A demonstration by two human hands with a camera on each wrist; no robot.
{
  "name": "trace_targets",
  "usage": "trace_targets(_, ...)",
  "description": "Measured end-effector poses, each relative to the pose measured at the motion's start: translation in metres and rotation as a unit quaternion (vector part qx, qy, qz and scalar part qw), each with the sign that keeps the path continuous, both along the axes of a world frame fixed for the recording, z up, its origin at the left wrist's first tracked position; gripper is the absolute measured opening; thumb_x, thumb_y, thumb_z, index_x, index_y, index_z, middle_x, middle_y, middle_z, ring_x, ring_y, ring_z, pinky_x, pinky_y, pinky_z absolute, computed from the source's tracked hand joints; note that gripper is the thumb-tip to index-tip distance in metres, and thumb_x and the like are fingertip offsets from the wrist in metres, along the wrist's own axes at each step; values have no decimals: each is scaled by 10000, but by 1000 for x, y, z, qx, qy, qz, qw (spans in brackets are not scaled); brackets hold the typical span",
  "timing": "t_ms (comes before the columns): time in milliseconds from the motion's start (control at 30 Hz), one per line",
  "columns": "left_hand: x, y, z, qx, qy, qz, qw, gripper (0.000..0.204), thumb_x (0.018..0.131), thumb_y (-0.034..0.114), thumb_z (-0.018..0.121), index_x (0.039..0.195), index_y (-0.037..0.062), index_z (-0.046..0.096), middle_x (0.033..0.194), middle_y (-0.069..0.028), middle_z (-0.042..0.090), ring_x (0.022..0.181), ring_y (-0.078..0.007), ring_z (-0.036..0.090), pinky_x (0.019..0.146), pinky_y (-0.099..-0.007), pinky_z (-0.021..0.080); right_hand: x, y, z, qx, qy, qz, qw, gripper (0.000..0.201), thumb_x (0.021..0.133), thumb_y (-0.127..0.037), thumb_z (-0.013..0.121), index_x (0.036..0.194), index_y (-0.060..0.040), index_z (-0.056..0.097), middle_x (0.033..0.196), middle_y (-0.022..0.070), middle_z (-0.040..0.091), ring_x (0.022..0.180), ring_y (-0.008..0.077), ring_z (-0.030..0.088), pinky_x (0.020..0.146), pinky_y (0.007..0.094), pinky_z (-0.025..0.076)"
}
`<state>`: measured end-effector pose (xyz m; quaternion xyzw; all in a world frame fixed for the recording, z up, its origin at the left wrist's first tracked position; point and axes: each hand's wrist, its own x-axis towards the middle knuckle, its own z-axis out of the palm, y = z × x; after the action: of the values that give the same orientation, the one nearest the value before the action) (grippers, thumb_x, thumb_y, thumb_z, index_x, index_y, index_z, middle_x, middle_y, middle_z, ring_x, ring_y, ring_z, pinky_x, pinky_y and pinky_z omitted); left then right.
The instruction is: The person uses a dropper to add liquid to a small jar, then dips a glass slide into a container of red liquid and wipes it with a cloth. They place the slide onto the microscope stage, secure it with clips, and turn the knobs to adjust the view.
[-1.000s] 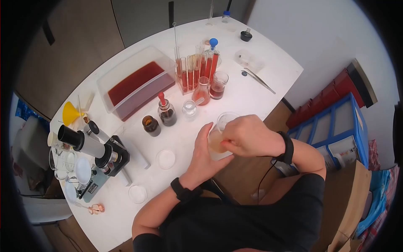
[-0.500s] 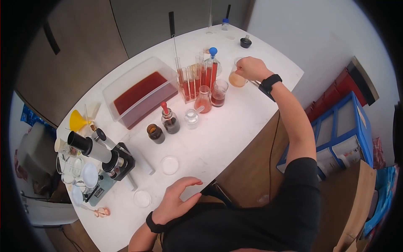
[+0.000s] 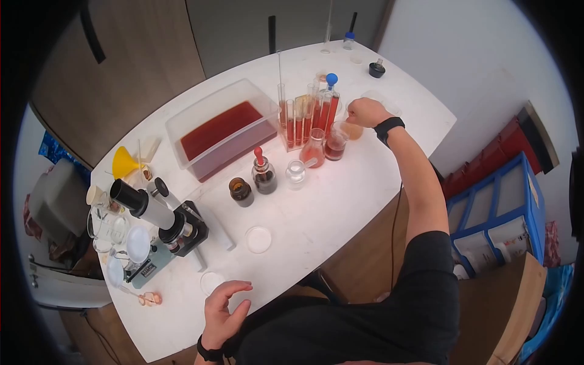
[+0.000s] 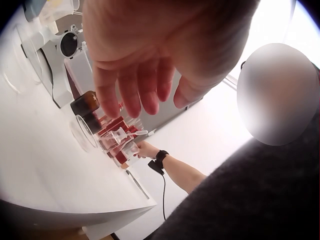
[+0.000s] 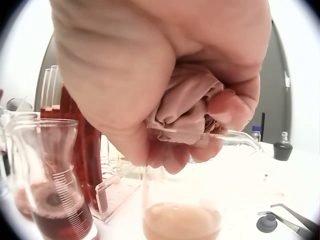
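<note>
My right hand (image 3: 363, 113) reaches to the back of the white table (image 3: 340, 194) and grips the rim of a small glass beaker (image 3: 353, 130) of pale orange liquid. In the right wrist view my curled fingers (image 5: 190, 125) pinch that rim above the pale liquid of the beaker (image 5: 182, 220). The beaker stands just right of a beaker of dark red liquid (image 3: 334, 143) and the rack of red test tubes (image 3: 307, 118). My left hand (image 3: 233, 297) hovers over the table's front edge with loosely bent fingers (image 4: 131, 89) and holds nothing. A petri dish (image 3: 212, 281) lies beside it.
A clear tub of red liquid (image 3: 222, 131) sits at the back left, with a microscope (image 3: 159, 219) left of centre. A dropper bottle (image 3: 264, 176), a brown bottle (image 3: 241, 191), a small flask (image 3: 296, 172) and another petri dish (image 3: 258, 239) stand mid-table. Tweezers (image 5: 292, 216) lie right of the beaker.
A second ago both hands held the pale beaker near the front edge. The right hand has carried it to the back beside the red beaker. The left hand has drawn back towards me.
</note>
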<state>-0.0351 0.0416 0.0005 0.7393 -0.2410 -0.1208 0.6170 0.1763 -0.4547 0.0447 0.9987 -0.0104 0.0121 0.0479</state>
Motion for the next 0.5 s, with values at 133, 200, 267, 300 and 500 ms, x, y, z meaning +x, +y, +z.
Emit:
trace_targets(133,-2,0,-3,-16,9,7,1000,288,761,-52,598,1045,-7,585,1032,-123,629,995,-223,593,900,-321,446,-9,8,20,37,-23,-23,999,278,794,-326,637,814,-50,663,771,138,652,766,290,624,692,385,490)
trace_targets(200,-3,1,-4,-22,12,18,1000,284,756,-51,610,1036,-4,594,1023,-121,636,992,-227,598,900,-319,444,-6,5,26,112,-80,-43,990,263,816,-298,633,842,-37,655,789,132,652,765,259,624,704,369,499)
trace_targets(267,-5,3,-3,-22,13,28,999,283,756,-51,609,1034,-2,594,1023,-120,637,991,-224,598,897,-315,440,6,-14,29,233,-152,-55,959,216,839,-238,621,899,-31,644,849,119,657,774,213,628,718,345,515)
trace_targets(300,-6,3,-3,-19,17,30,999,282,756,-51,608,1034,0,594,1023,-119,638,989,-223,598,893,-312,439,8,-17,29,336,-160,-70,926,192,839,-187,607,934,-22,636,870,117,650,774,206,628,707,336,521)
trace_targets(500,-12,5,-8,-17,21,39,999,272,767,-40,602,1035,7,595,1019,-112,643,980,-214,599,872,-298,435,7,2,31,687,-233,-145,673,172,852,-27,546,1015,8,588,854,65,589,664,124,556,546,228,494)
